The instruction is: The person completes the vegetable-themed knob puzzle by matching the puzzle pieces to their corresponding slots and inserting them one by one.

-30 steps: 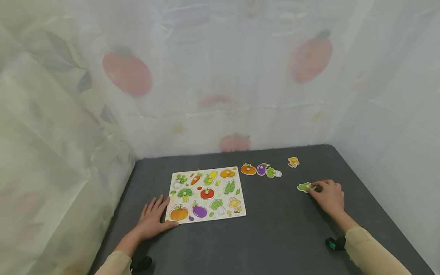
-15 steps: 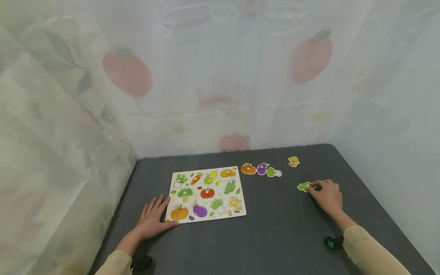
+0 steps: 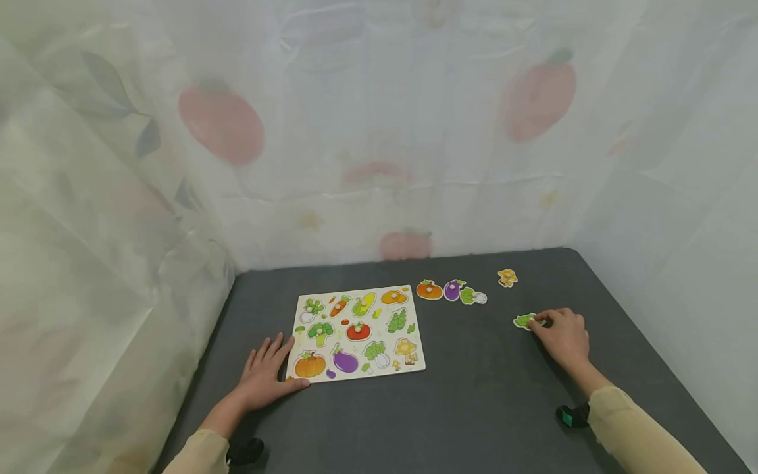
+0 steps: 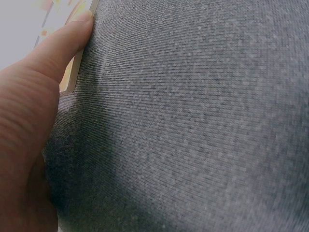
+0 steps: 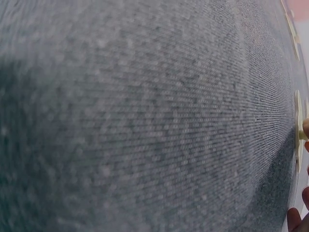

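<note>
A wooden vegetable puzzle board [image 3: 381,336] lies on the dark table, left of the middle. My left hand [image 3: 263,378] rests at its lower left corner with fingers spread; in the left wrist view the thumb [image 4: 65,41] lies along the board's edge [image 4: 72,77]. On the right, my right hand [image 3: 562,339] pinches the knob of a green pea pod puzzle piece [image 3: 522,320], which looks flat on or just over the table. The right wrist view catches only the piece's edge [image 5: 298,116] and some fingertips [image 5: 293,218].
Behind and right of the board lie a pumpkin piece [image 3: 429,290], an eggplant piece [image 3: 453,290] and a bok choy piece [image 3: 473,296], close together. A mushroom piece [image 3: 507,278] lies farther right. Printed curtains [image 3: 331,131] stand around the dark table [image 3: 450,408].
Almost nothing differs. The head view has shifted very slightly, and the right forearm has drawn a little to the left while the hand stays on the pea pod piece.
</note>
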Motion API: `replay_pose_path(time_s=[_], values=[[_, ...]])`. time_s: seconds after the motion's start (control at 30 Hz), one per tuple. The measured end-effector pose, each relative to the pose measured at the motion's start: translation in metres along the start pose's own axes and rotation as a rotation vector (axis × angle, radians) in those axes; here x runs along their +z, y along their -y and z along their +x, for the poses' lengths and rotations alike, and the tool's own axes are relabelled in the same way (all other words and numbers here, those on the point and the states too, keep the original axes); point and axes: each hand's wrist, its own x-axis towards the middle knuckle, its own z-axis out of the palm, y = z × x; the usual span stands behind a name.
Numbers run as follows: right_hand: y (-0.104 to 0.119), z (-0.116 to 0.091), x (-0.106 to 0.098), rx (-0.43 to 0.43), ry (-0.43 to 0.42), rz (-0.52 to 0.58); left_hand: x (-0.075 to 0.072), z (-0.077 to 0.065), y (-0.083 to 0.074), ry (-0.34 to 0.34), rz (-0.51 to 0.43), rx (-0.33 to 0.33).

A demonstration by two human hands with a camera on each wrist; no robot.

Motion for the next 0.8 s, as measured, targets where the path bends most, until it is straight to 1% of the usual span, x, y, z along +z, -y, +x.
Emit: replay_pose_path(time_s=[0.23,0.5,0.67,0.8], values=[[0.0009,0.0004,0.0005,0.01,0.003,-0.007,-0.0014,-0.0008,-0.0026,-0.003,-0.005,-0.001],[0.0027,0.0001,0.0009,0.012,-0.021,-0.019,0.0001,0.0006,-0.0016,-0.001,-0.006,0.001],[0.0022,0.0015,0.0036,0.011,-0.028,-0.035,0.0037,0.0004,0.0013,-0.035,-0.031,0.031],[0.0028,0.002,0.0052,-0.009,-0.044,-0.054,0.0066,-0.0006,0.0045,-0.059,-0.053,0.055]])
